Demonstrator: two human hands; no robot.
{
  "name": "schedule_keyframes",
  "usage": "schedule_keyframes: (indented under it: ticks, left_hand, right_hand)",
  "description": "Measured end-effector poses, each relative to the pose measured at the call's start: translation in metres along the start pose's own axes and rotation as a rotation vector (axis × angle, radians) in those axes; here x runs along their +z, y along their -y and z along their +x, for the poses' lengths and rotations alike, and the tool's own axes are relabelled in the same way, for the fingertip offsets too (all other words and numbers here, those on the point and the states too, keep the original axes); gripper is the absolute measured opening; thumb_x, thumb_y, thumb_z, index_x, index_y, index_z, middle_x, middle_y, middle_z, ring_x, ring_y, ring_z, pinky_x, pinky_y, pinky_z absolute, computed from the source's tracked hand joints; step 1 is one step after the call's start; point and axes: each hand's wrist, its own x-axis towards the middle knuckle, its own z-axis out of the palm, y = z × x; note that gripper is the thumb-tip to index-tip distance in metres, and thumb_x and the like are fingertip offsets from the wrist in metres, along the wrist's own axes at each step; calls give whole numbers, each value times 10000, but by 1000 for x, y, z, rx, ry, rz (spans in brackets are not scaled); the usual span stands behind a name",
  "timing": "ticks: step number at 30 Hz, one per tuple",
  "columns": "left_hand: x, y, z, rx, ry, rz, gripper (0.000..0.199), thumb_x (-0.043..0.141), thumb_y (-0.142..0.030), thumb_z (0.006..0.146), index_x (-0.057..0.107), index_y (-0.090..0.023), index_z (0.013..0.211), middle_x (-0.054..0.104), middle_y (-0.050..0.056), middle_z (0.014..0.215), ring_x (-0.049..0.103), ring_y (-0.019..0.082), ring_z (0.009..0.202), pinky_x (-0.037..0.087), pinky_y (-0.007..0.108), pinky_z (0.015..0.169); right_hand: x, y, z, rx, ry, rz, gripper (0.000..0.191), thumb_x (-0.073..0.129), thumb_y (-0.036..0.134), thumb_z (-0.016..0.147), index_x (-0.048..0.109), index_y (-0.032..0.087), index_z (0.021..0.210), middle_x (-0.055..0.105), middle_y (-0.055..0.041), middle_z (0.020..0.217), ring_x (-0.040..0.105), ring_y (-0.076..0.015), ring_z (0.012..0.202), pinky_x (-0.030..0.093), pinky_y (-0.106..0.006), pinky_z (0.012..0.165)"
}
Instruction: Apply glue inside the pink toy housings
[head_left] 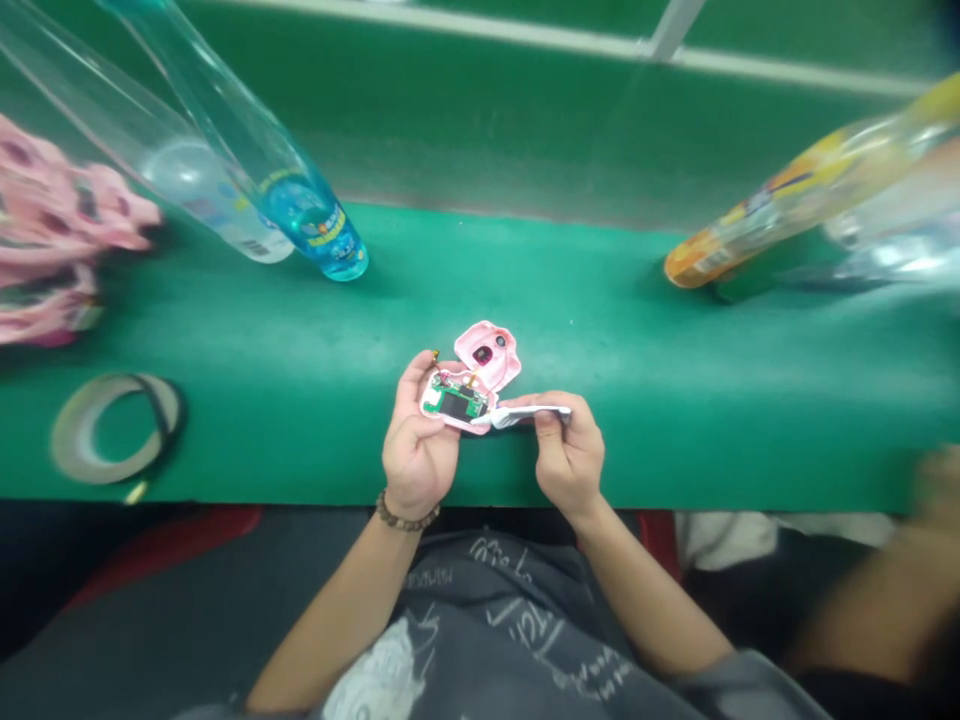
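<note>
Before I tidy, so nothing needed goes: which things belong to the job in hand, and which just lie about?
In use:
- open pink plastic case with green circuit board, left hand
- slim white tube-like item, right hand

Apparently lying about:
- transparent blue bottle
- clear bottle
- yellow-orange bottle
- round beige tape roll
- pink plastic pieces (possibly related)

Bottles, tape on green table

Shirt: white handwritten-style lettering, of which a root-like sign followed by what appears to be "42" can be made out; remaining words illegible. Blue bottle: yellow label lettering, blurred, illegible. Clear bottle and yellow bottle: one barcode each, digits unreadable.
</note>
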Motion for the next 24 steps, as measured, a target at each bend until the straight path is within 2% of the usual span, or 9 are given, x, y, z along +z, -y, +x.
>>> schedule_keyframes:
  ticks: [10, 18, 24]
  left_hand:
    - [0, 0, 0, -20, -4, 43, 446, 696, -288, 728, 615, -311, 1167, 618, 53, 1158, 551, 311, 1173, 505, 488, 981]
    - [-1, 2, 0, 14, 43, -35, 498, 643, -179, 719, 590, -245, 1210, 615, 70, 1146, 585, 255, 1095, 512, 449, 975]
    - [-3, 2, -1, 17, 42, -31, 537, 637, -161, 696, 574, -237, 1224, 603, 86, 1155, 592, 260, 1073, 528, 443, 950]
  right_hand:
    - [-2, 3, 2, -56, 56, -84, 209, 522, 251, 949, 662, 364, 1056, 750, -4, 990, 714, -228, 903, 584, -417, 808]
    - [-3, 9, 5, -145, 93, -126, 249, 527, 198, 930, 663, 359, 1063, 754, 4, 985, 718, -222, 919, 582, -385, 815]
    - [-3, 17, 14, -222, 203, -209, 278, 524, 151, 921, 675, 327, 1075, 750, -14, 1005, 715, -204, 920, 591, -349, 812]
